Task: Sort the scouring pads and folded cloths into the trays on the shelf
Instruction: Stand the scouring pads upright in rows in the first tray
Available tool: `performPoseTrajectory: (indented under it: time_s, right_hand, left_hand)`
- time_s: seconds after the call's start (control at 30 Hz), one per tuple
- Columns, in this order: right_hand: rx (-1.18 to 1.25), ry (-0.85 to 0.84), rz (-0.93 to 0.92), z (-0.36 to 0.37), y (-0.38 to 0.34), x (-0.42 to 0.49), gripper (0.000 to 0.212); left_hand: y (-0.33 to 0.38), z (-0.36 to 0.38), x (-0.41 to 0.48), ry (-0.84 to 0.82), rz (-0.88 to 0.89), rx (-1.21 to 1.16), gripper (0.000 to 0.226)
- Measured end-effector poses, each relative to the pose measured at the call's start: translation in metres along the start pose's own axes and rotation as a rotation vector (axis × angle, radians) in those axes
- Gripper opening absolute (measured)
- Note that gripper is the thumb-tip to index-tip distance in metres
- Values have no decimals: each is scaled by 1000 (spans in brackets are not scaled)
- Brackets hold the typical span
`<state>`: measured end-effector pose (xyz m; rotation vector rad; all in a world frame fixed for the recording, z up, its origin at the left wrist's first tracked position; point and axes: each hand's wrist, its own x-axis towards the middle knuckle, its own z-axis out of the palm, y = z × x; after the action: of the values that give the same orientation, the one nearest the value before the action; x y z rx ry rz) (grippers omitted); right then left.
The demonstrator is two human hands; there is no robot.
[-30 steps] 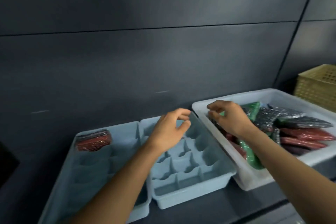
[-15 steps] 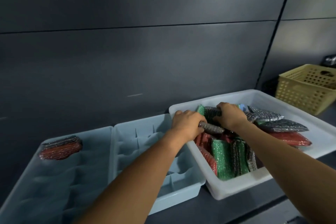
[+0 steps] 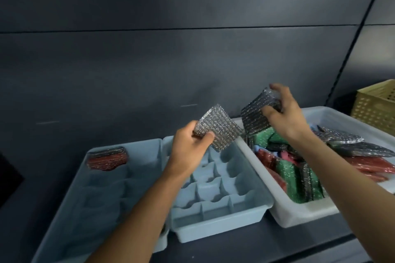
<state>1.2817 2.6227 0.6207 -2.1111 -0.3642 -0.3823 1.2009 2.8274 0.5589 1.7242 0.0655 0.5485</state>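
The sorting looked barely begun: the divided blue tray (image 3: 218, 227) showed only bare cells, one bundle of red scouring pads (image 3: 106, 159) sat in the second blue tray (image 3: 102, 200) to its left, and the white tub (image 3: 303, 213) to its right was heaped with green, red and silver pads. Above the divided tray's far end the left hand (image 3: 190, 145) pinched a square, glittery silver mesh pad (image 3: 219, 128). Past its far right corner the right hand (image 3: 284, 117) gripped a darker silver pad (image 3: 254, 115).
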Motion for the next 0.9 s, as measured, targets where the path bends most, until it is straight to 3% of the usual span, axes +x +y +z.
performPoseTrajectory:
  time_s: [0.1, 0.2, 0.27, 0.43, 0.63, 0.9]
  right_hand:
    - [22, -87, -34, 38, -20, -3, 41]
    - [44, -167, -66, 84, -41, -9, 7]
    - [69, -223, -52, 117, -57, -16, 20]
    - [156, -315, 8, 191, -85, -38, 21]
    - [186, -500, -57, 261, -105, -63, 40]
    - [-61, -435, -253, 308, -113, -77, 31]
  left_hand:
    - [-4, -45, -15, 15, -15, 21, 26]
    - [-9, -93, -28, 76, -66, 67, 18]
    - [-13, -127, -36, 132, -102, 110, 8]
    - [-34, -208, -49, 342, -168, 189, 6]
    - [-49, -263, -60, 624, -233, -26, 10]
    - [-64, -284, -67, 652, -294, -99, 9]
